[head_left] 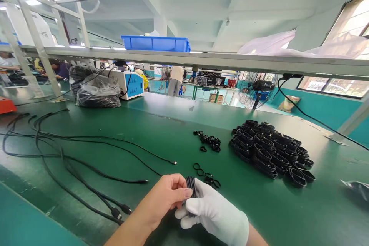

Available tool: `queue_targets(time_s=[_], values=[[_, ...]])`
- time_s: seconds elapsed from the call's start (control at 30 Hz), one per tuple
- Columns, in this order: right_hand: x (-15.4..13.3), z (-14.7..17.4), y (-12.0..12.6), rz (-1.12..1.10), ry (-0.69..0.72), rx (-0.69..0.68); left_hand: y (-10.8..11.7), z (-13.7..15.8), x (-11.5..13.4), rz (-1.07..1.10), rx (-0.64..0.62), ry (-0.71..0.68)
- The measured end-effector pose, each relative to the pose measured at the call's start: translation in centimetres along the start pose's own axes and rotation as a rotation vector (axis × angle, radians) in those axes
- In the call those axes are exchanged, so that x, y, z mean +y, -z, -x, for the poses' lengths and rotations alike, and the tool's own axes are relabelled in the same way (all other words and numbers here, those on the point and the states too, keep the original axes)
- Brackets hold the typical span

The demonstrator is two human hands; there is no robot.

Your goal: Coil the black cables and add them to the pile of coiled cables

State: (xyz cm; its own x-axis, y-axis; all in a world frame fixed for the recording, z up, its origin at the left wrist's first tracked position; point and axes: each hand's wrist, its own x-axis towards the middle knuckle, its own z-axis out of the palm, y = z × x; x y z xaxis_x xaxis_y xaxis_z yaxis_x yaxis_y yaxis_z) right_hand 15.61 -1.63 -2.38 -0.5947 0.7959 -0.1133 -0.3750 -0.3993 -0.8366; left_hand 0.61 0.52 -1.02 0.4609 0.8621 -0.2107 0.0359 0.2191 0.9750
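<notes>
My bare left hand (165, 196) and my white-gloved right hand (215, 207) meet low in the centre of the view. Between them is a tightly wound coil of black cable (190, 183), its turns pressed together. The left thumb and fingers pinch it from the left, while the gloved fingers wrap it from the right and hide its lower part. Just beyond the glove lie several small black rings (211, 180), with a further cluster of such rings (211, 140) behind them. Loose black cables (100, 169) with plugs stretch across the green table on my left.
A heap of coiled black cables (268, 150) stands to the right. Bagged black items (98, 90) and a blue-and-white machine (134, 82) sit at the back left. Overhead, a shelf (216, 59) carries a blue bin (155, 43). A fan (258, 88) and people are farther off.
</notes>
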Motion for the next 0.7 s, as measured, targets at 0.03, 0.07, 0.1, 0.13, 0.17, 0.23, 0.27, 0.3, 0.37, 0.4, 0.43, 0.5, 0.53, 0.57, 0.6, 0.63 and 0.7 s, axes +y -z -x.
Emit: queue_targets(time_s=[0.03, 0.07, 0.1, 0.13, 0.17, 0.23, 0.27, 0.3, 0.37, 0.4, 0.43, 0.5, 0.53, 0.57, 0.6, 0.63, 0.7], values=[[0.1, -0.1, 0.1, -0.001, 0.001, 0.012, 0.0, 0.0, 0.0, -0.004, -0.01, -0.009], [0.2, -0.2, 0.1, 0.008, 0.001, 0.037, 0.0, 0.1, 0.0, -0.011, -0.021, -0.025], [0.2, -0.3, 0.1, 0.019, 0.003, 0.064, -0.1, 0.2, 0.1, -0.024, -0.028, -0.045], [0.2, -0.3, 0.0, 0.028, 0.007, 0.082, -0.1, 0.3, 0.1, -0.046, -0.029, -0.064], [0.1, -0.3, -0.2, 0.03, 0.011, 0.085, -0.2, 0.4, 0.2, -0.076, -0.024, -0.079], [-0.2, -0.2, -0.6, 0.019, 0.012, 0.059, -0.3, 0.6, 0.2, -0.135, -0.018, -0.09], [-0.4, -0.2, -0.8, 0.014, 0.012, 0.047, -0.3, 0.7, 0.3, -0.161, -0.02, -0.087], [-0.5, -0.2, -0.9, 0.017, 0.007, 0.04, -0.3, 0.7, 0.3, -0.181, -0.026, -0.083], [-0.7, -0.2, -1.1, 0.035, -0.002, 0.05, -0.2, 0.9, 0.4, -0.213, -0.042, -0.082], [-0.6, -0.3, -1.2, 0.049, -0.003, 0.065, -0.2, 0.9, 0.4, -0.231, -0.042, -0.085], [-0.5, -0.3, -1.2, 0.069, -0.003, 0.086, -0.1, 0.9, 0.5, -0.257, -0.032, -0.093], [-0.3, -0.4, -1.2, 0.132, -0.001, 0.146, -0.2, 1.0, 0.5, -0.324, 0.01, -0.119], [-0.2, -0.4, -1.1, 0.165, 0.003, 0.18, -0.2, 1.1, 0.5, -0.353, 0.028, -0.132], [-0.2, -0.3, -1.1, 0.189, 0.003, 0.202, -0.3, 1.1, 0.5, -0.366, 0.032, -0.141], [-0.2, -0.2, -1.1, 0.203, -0.003, 0.205, -0.3, 1.1, 0.6, -0.361, 0.021, -0.143], [-0.3, -0.2, -1.1, 0.201, -0.012, 0.187, -0.3, 1.2, 0.6, -0.344, -0.001, -0.14], [-0.5, 0.0, -1.1, 0.153, -0.019, 0.114, -0.3, 1.2, 0.7, -0.35, -0.02, -0.129]])
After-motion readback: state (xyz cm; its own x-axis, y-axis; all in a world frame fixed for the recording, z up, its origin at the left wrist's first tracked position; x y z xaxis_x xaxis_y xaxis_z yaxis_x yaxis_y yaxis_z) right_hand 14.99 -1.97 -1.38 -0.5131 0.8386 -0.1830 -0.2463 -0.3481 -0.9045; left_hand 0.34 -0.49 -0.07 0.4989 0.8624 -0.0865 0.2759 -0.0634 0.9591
